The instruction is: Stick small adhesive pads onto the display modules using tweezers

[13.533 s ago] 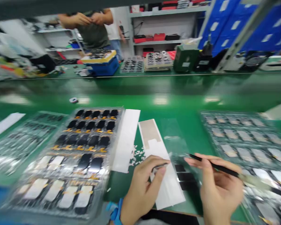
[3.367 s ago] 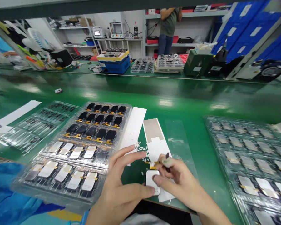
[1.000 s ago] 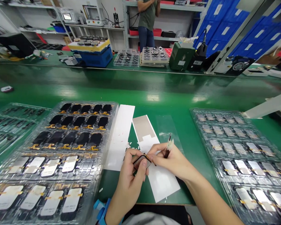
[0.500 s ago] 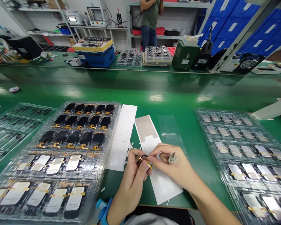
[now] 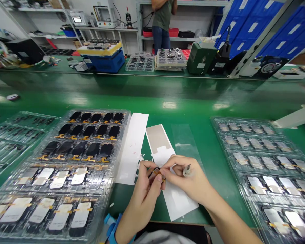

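Observation:
My left hand (image 5: pixel 144 188) pinches a small dark screen part (image 5: pixel 155 173) with an orange flex tail, held on edge above a white backing strip (image 5: pixel 176 200). My right hand (image 5: pixel 188 178) meets it from the right, thumb and forefinger pressed on the flex tail, while tweezers (image 5: pixel 186 169) stay tucked under its other fingers with the tip pointing up. A blue wrist strap (image 5: pixel 111 228) shows on my left wrist.
A clear blister tray (image 5: pixel 66 169) of dark and white-covered screen parts lies to the left, another tray (image 5: pixel 266 162) to the right. White strips (image 5: pixel 133 145) and a clear film (image 5: pixel 184 139) lie between. A person (image 5: pixel 162 23) stands at far shelves.
Both hands stay together at the part. My left thumb has shifted slightly on it and the part has tipped a little; the view has barely moved.

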The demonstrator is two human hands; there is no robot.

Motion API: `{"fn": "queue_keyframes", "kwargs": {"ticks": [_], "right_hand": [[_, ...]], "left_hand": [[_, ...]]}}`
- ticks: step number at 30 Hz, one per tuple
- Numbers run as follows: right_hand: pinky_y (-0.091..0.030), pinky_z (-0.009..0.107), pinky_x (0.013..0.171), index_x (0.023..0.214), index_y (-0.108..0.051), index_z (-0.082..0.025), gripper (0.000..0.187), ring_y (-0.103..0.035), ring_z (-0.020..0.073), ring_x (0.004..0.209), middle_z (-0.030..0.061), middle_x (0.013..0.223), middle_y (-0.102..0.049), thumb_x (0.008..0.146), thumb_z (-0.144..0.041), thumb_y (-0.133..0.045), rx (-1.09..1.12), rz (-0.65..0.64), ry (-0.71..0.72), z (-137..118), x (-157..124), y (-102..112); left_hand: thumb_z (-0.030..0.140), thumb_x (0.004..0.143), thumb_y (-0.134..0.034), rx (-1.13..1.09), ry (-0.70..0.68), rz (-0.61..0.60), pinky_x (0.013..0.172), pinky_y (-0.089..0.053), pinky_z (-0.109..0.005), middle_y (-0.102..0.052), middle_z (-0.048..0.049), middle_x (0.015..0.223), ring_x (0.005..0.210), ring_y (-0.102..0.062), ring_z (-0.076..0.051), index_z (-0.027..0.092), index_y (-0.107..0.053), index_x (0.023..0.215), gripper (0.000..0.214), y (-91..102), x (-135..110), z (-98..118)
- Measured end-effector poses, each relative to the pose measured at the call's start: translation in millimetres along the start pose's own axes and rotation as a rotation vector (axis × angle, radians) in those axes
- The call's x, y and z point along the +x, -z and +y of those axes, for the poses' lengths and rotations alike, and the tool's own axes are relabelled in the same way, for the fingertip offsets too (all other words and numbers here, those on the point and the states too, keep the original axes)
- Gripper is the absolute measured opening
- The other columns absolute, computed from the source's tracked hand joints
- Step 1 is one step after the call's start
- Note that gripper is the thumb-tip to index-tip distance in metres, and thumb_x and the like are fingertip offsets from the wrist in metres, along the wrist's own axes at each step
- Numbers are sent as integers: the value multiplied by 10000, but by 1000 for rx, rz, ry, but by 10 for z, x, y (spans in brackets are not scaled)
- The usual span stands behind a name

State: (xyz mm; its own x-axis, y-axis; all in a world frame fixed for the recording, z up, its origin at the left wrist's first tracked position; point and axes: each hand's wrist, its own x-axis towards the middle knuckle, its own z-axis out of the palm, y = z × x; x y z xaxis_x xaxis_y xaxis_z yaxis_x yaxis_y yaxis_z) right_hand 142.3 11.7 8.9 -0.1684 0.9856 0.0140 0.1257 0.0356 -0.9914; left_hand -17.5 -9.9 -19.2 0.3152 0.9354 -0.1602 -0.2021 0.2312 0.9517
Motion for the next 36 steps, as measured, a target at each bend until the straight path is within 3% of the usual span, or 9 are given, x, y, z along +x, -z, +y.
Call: {"fn": "queue_keyframes", "kwargs": {"ticks": [7, 10, 13, 16, 18, 21, 25, 36], "right_hand": [[-454, 291, 621, 773, -690, -200, 151, -621, 175, 698, 19, 739, -656, 861, -322, -683, 42, -21, -46, 30, 6, 16], [-446, 295, 682, 810, -679, -213, 265, -583, 166, 757, 18, 812, -615, 948, -417, -581, 17, 52, 60, 45, 58, 98], [-438, 312, 810, 808, -680, -217, 421, -564, 174, 870, 32, 891, -593, 1015, -508, -457, -42, 246, 159, 105, 163, 175], [-465, 319, 762, 846, -652, -209, 427, -581, 168, 760, 21, 801, -594, 1003, -562, -471, -45, 331, 131, 226, 302, 185], [-506, 324, 718, 877, -612, -209, 376, -615, 170, 690, 7, 743, -604, 955, -572, -559, -2, 311, 95, 328, 391, 157], [-573, 352, 738, 918, -562, -219, 374, -690, 199, 730, 17, 793, -644, 854, -564, -691, 75, 264, 62, 468, 483, 99], [-600, 366, 800, 909, -556, -226, 355, -720, 207, 787, 31, 849, -652, 837, -538, -710, 139, 231, 49, 569, 521, 54], [-606, 352, 787, 893, -575, -213, 373, -730, 204, 778, 40, 845, -682, 831, -538, -748, 193, 207, 36, 565, 522, 69]], "left_hand": [[485, 1045, -446, 101, -24, -38, 566, -366, -216, -514, 47, 759, 655, -480, -113, 257, -381, 1080, 240, 48, 23, -77], [396, 1078, -370, 275, -72, -36, 646, -432, -262, -540, 27, 802, 711, -527, -136, 255, -398, 1037, 149, 68, 18, -56], [265, 1075, -351, 627, -189, -12, 889, -471, -394, -628, -49, 1061, 1005, -610, -198, 255, -431, 1087, 81, 72, 15, 3], [172, 1051, -361, 930, -324, -52, 1045, -406, -548, -564, -123, 1388, 1348, -478, -291, 247, -420, 1078, 99, 67, 51, 44], [146, 1041, -360, 1059, -353, -77, 1075, -383, -615, -552, -144, 1432, 1444, -381, -339, 236, -411, 1050, 103, 61, 103, 49], [140, 1036, -369, 1196, -332, -106, 1114, -354, -656, -631, -136, 1344, 1465, -358, -368, 220, -428, 1069, 105, 50, 189, 43], [126, 1027, -372, 1323, -281, -154, 1162, -315, -663, -595, -157, 1414, 1468, -353, -381, 186, -471, 1094, 133, 32, 253, 48], [110, 1028, -362, 1366, -228, -177, 1198, -256, -663, -604, -157, 1415, 1494, -304, -352, 134, -461, 1251, 245, 10, 262, 77]]}}
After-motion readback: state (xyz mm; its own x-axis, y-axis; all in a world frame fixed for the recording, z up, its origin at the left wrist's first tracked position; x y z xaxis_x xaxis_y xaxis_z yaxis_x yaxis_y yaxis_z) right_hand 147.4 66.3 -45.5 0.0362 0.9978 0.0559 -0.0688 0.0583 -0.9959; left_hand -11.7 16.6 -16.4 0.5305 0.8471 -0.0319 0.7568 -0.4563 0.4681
